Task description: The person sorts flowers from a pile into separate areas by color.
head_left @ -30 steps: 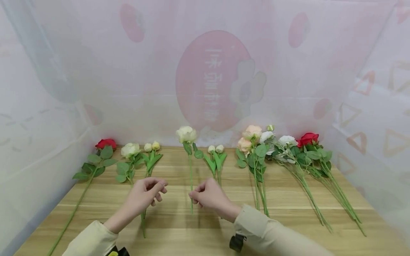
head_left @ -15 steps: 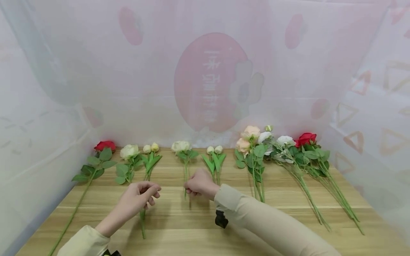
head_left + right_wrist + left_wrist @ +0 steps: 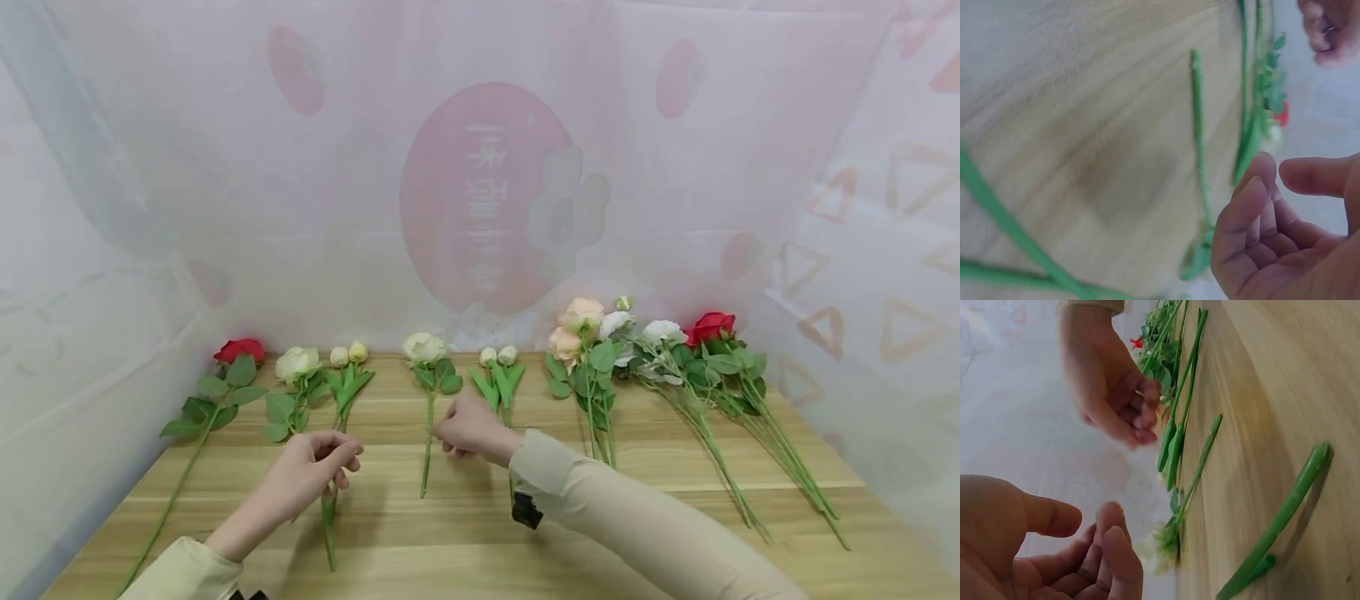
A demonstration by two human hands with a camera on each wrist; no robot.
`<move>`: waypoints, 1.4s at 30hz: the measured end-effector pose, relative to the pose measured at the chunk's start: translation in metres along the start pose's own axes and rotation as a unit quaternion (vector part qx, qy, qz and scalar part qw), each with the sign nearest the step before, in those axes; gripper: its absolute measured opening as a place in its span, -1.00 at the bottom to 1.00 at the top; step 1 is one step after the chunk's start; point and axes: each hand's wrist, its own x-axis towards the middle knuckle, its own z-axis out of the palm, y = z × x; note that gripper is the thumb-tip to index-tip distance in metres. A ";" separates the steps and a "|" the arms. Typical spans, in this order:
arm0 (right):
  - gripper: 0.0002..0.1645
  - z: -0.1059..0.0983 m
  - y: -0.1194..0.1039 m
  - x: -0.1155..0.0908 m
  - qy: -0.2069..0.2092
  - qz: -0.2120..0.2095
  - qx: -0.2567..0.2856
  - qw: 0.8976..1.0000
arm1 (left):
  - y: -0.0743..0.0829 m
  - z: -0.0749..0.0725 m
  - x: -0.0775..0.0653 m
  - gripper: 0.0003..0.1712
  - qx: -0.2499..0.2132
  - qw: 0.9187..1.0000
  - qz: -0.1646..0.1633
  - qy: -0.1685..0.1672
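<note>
A cream-white rose (image 3: pixel 424 348) with a green stem lies on the wooden table (image 3: pixel 420 550), in the middle of the row. My right hand (image 3: pixel 474 429) hovers just right of its stem, also near a pair of white tulips (image 3: pixel 498 357). In the right wrist view the right thumb and fingertips (image 3: pixel 1264 164) stand slightly apart with nothing between them. My left hand (image 3: pixel 303 471) is held over the stems of another white rose (image 3: pixel 297 363) and a pale tulip pair (image 3: pixel 348 353). Its fingers are loosely bent and hold nothing in the left wrist view.
A red rose (image 3: pixel 240 350) lies at the far left. To the right lie peach roses (image 3: pixel 581 317), white flowers (image 3: pixel 663 332) and another red rose (image 3: pixel 711 327), their stems pointing toward me. A printed cloth (image 3: pixel 337 208) hangs behind the table and along both sides.
My right hand has lowered the cream-white rose from upright onto the table and let go of its stem. My left hand has drifted slightly left and down.
</note>
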 end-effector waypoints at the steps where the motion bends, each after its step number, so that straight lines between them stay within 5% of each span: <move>1: -0.53 -0.004 0.000 -0.004 -0.003 -0.013 0.000 1.000 | -0.001 -0.001 0.001 -0.71 0.026 1.000 0.009 0.003; 3: -0.59 -0.013 -0.001 -0.013 -0.007 -0.042 0.001 0.999 | -0.004 -0.005 0.004 -0.75 0.110 0.993 0.042 0.020; 5: -0.68 -0.021 -0.001 -0.023 -0.007 -0.071 0.000 0.997 | -0.006 -0.011 0.011 -0.76 0.202 0.976 0.066 0.052; 7: -0.74 -0.028 0.000 -0.032 -0.006 -0.090 -0.001 0.996 | -0.009 -0.016 0.021 -0.68 0.272 0.957 0.071 0.070; 9: -0.76 -0.034 0.000 -0.042 -0.006 -0.099 0.003 0.995 | -0.011 -0.022 0.032 -0.59 0.305 0.949 0.052 0.069; 15: -0.72 -0.047 0.009 -0.072 0.000 -0.113 0.002 0.994 | -0.014 -0.025 0.055 -0.53 0.320 0.946 -0.041 0.015; 23: -0.75 -0.049 0.019 -0.089 0.011 -0.106 0.034 0.994 | -0.020 -0.027 0.069 -0.78 0.342 0.935 -0.097 0.014; 38: -0.76 -0.057 0.019 -0.093 0.019 -0.084 0.086 0.993 | -0.027 -0.032 0.071 -0.89 0.343 0.934 -0.097 0.012; 42: -0.75 -0.058 0.019 -0.094 0.022 -0.086 0.083 0.993 | -0.028 -0.031 0.071 -0.73 0.330 0.939 -0.092 0.022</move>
